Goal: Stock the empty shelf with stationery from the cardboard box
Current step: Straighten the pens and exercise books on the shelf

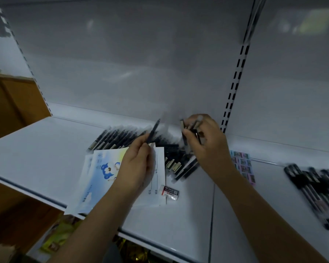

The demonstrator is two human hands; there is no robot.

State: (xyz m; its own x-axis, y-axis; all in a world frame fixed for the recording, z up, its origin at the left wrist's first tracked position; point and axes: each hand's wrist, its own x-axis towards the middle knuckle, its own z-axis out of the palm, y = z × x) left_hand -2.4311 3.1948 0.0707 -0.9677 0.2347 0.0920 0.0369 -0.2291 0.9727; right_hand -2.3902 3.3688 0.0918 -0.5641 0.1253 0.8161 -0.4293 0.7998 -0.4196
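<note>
My left hand pinches a single dark pen that points up and away, above a row of dark pens lying on the white shelf. My right hand grips a small bundle of pens over the same pile. Under my left hand lie notebooks with a blue cartoon cover. A white eraser rests beside them. The cardboard box is out of view.
A sheet of stickers lies right of my right hand. More dark pens lie on the neighbouring shelf section at far right. A slotted upright divides the back panels. A wooden cabinet stands at left, with packaged goods below the shelf.
</note>
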